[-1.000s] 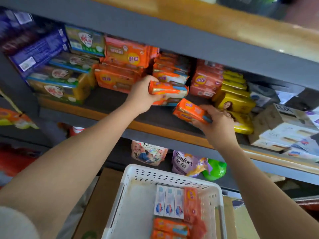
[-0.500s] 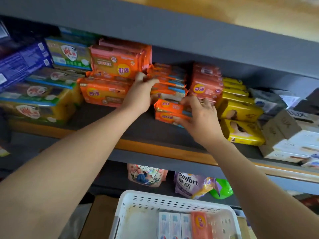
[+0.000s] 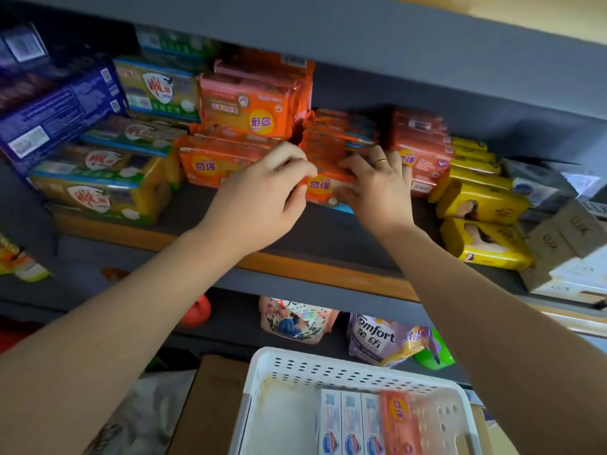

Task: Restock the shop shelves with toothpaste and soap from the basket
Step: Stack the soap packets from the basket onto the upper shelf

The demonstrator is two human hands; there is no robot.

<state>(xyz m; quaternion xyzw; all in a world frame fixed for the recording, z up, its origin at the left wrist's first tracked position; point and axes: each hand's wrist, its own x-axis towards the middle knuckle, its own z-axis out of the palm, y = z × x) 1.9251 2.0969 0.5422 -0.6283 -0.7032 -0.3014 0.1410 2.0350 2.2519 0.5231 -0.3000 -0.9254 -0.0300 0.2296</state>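
Observation:
Both my hands are up at the middle shelf [image 3: 295,270]. Between them lies an orange soap pack [image 3: 323,188] at the foot of a stack of orange soap packs [image 3: 338,136]. My left hand [image 3: 262,198] pinches the pack's left end with curled fingers. My right hand [image 3: 374,185], with a ring on one finger, grips its right end. Below, a white perforated basket [image 3: 328,369] holds three white toothpaste boxes [image 3: 351,425] side by side and an orange soap pack [image 3: 399,421] next to them.
The shelf is crowded: green-and-yellow soap packs [image 3: 98,188] and purple boxes [image 3: 56,116] on the left, larger orange packs [image 3: 249,110] behind, yellow packs [image 3: 483,221] and beige boxes [image 3: 565,254] on the right. Softener pouches [image 3: 377,339] stand on the lower shelf. A cardboard box [image 3: 210,405] sits beside the basket.
Each hand brought an orange soap pack to the orange stack. My left hand has let go of its pack and come down, so both hands now hold the lower pack. The view moved closer.

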